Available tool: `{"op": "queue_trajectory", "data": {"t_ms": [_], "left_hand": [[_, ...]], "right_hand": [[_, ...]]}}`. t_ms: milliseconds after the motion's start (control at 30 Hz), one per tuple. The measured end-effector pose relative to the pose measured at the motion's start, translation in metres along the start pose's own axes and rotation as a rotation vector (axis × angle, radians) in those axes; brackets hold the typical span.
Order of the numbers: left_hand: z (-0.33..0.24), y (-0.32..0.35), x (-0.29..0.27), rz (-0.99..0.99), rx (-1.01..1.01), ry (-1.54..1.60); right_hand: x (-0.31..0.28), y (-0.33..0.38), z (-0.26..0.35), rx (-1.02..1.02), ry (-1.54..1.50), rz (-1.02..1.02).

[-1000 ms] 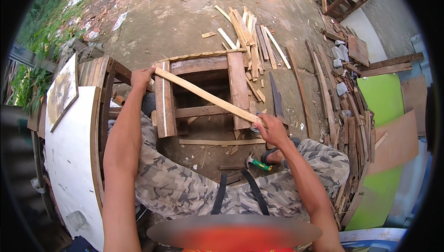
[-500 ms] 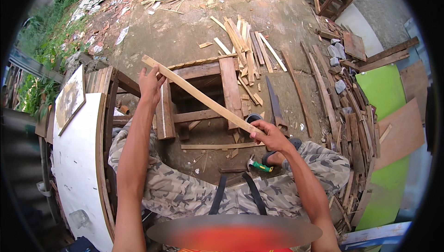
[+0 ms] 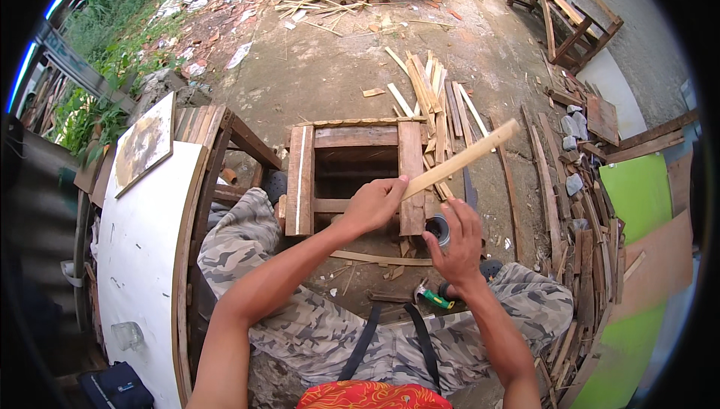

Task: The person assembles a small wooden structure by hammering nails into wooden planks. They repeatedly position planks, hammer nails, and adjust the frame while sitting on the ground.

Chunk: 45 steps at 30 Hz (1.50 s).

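Note:
My left hand point(image 3: 377, 202) is closed on the near end of a pale wooden strip point(image 3: 466, 155), which slants up to the right across the corner of a brown wooden frame point(image 3: 409, 154). A thin white stripe runs along the frame's left bar. Below the strip, my right hand point(image 3: 459, 248) is raised with its thumb and fingers apart, holding nothing. Just beside it stands a round can point(image 3: 438, 230), partly covered by the hand. On the ground nearer my legs lies a hammer with a green and yellow handle point(image 3: 435, 299).
Beyond the frame lies a heap of pale wood strips point(image 3: 429, 94). To the left stands a white-topped bench point(image 3: 146, 244) bearing a stained board point(image 3: 146, 142). Piled timber point(image 3: 577, 259) lines the right side, beside a green panel point(image 3: 637, 191). A dark pouch point(image 3: 116, 386) sits lower left.
Both hands held the strip's ends before. My left hand has moved right and down, swinging the strip to slant up rightward. My right hand has let go. The whole view has shifted.

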<state>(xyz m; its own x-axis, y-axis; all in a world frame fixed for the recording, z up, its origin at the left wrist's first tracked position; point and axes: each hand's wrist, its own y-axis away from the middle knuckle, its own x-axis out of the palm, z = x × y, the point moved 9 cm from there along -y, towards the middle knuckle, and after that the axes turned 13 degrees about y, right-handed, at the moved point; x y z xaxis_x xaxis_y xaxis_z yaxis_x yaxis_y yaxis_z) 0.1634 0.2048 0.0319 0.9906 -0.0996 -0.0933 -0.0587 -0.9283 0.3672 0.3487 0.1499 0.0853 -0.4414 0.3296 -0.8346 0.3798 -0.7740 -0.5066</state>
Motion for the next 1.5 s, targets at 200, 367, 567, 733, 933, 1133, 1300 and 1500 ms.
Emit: {"op": "queue_trajectory", "data": {"t_ms": [200,367,567,733,933,1133,1300,1500], "left_hand": [[-0.041,-0.024,-0.038,-0.099,0.527,-0.949],[-0.022,-0.055,-0.083,-0.193,0.716,-1.098],[0.046,-0.048,-0.173,-0.987,0.422,-0.710],[0.081,-0.055,-0.198,-0.993,0.098,-0.547],[0.084,-0.056,-0.206,-0.981,0.010,-0.548],[0.088,-0.062,-0.208,-0.918,0.003,-0.543],[0.089,-0.063,-0.208,-0.882,-0.067,-0.653],[0.092,-0.070,-0.212,-0.892,-0.065,-0.631]], "right_hand": [[0.010,-0.018,-0.069,0.070,0.332,0.372],[0.081,0.020,-0.053,0.213,-0.276,0.493],[0.116,0.026,-0.036,0.220,-0.322,0.397],[0.107,0.017,-0.025,0.104,-0.280,0.401],[0.107,0.023,-0.017,0.132,-0.154,0.442],[0.104,0.041,-0.061,0.473,-0.299,0.522],[0.139,0.095,-0.076,0.873,-0.787,0.979],[0.151,0.099,-0.077,0.861,-0.930,0.778]]}}
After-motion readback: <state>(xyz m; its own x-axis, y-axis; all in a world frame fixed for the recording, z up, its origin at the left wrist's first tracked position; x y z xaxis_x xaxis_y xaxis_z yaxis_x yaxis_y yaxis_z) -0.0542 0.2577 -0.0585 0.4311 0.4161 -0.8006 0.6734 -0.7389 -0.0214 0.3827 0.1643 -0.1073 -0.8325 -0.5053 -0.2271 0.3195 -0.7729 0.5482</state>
